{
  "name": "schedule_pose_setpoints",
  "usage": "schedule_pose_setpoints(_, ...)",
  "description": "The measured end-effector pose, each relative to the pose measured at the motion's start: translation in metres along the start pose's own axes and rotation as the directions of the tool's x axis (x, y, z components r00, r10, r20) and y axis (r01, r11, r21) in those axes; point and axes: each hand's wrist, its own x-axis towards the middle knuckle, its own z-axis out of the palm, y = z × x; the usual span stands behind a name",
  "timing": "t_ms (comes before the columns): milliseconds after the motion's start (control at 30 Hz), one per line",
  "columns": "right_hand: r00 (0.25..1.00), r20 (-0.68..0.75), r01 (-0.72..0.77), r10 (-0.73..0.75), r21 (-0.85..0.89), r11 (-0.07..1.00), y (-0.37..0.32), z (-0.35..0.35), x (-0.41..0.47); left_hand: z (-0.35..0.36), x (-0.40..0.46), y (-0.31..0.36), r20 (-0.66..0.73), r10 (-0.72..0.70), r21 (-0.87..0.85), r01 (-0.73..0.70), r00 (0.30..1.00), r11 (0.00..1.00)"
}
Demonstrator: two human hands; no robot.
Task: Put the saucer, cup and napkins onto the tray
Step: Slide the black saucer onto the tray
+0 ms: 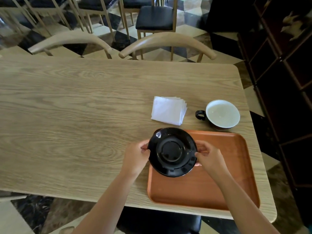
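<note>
We see a long pale wood-grain table (67, 107) with two curved wooden chair backs (167, 43) at its far edge. On its near right corner lies a rectangular reddish-brown wooden tray (219, 183). Our bare forearms reach in from below, angled toward each other. The left hand (136, 157) and right hand (209, 159) pinch opposite edges of a round glossy black saucer (172, 152), fingers closed on its rim, holding it over the tray's far left corner; we cannot tell whether it touches the tray. Beyond the tray, on the table, sits a stack of folded white paper napkins (168, 110), and to its right a white-lined cup with a black handle (221, 114).
</note>
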Motion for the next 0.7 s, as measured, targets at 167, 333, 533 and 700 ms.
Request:
schedule_pose_setpoints(167,1.0,0.02,0.002,-0.002,0.009,1.0,0.0,-0.001,0.003,-0.001,0.003,0.0,0.007,-0.044,-0.04,0.044,0.999,0.998)
schedule_pose_setpoints(333,0.999,0.037,-0.003,0.002,0.019,1.0,-0.002,-0.004,0.004,-0.002,0.004,-0.003,0.046,-0.116,-0.165,0.122,0.992,0.979)
schedule_pose_setpoints(533,0.997,0.073,-0.025,0.026,-0.019,1.0,-0.009,-0.007,0.001,-0.005,0.004,-0.003,0.053,-0.11,-0.006,0.11,0.993,0.994)
schedule_pose_setpoints(700,0.979,0.009,0.198,-0.206,-0.325,0.925,-0.027,-0.037,-0.009,-0.002,0.0,0.033,-0.076,0.226,0.284,-0.196,0.971,0.938)
